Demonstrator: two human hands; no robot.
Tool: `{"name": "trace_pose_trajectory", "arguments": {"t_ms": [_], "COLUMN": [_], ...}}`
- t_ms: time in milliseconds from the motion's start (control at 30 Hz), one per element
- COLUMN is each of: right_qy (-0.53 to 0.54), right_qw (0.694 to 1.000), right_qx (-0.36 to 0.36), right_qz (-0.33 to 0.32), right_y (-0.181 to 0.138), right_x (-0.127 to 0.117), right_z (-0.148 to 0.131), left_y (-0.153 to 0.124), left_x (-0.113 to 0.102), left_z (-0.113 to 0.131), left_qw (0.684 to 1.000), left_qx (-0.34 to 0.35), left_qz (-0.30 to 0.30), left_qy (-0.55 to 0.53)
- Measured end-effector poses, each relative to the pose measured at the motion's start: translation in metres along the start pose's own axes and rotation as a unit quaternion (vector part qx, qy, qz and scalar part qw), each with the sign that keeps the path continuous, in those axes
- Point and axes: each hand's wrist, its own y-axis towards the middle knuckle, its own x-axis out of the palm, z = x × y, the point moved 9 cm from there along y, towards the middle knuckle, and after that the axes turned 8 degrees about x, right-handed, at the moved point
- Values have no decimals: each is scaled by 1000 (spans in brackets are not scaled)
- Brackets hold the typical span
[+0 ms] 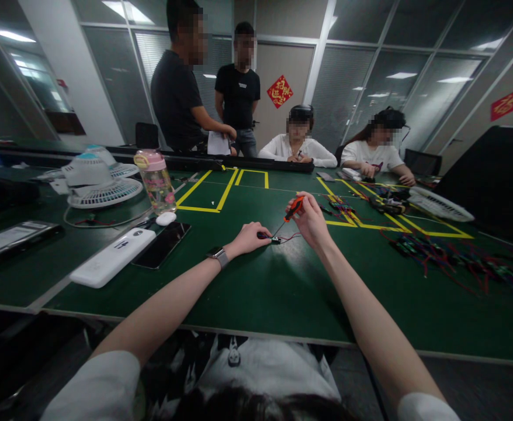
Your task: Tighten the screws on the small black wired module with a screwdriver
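My right hand (pixel 308 215) is closed around the orange and black handle of a screwdriver (pixel 295 206). Its thin shaft slants down to the left, and the tip meets a small wired circuit board (pixel 276 240) on the green tabletop. Fingers of my left hand (pixel 251 238), with a watch on the wrist, pinch the left end of that board. Thin red and dark wires (pixel 292 237) trail from the board to the right. Part of the board is hidden by my left fingertips.
Left of me are a white power bank (pixel 114 257), a black phone (pixel 162 244), a pink-lidded bottle (pixel 156 181) and a white fan (pixel 103 190). Tangled wired boards (pixel 449 254) lie to the right. Yellow tape (pixel 197 209) marks the table. Several people are across it.
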Motion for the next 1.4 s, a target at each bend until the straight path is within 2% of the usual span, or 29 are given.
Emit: {"name": "trace_pose_trajectory", "arguments": {"t_ms": [633, 867, 1133, 1400], "right_qy": [14, 2, 22, 12], "right_qw": [1000, 1000, 1000, 1000], "right_qx": [12, -5, 1, -2], "right_qz": [19, 20, 5, 17], "right_y": [-1, 0, -1, -2], "right_x": [-4, -9, -2, -4], "right_z": [4, -1, 0, -2], "left_y": [0, -1, -1, -1], "left_x": [-1, -2, -1, -1], "left_z": [2, 4, 2, 2], "left_qw": [1000, 1000, 1000, 1000], "left_qx": [3, -1, -2, 2], "left_qz": [-1, -2, -2, 0], "left_qy": [7, 2, -2, -4]}}
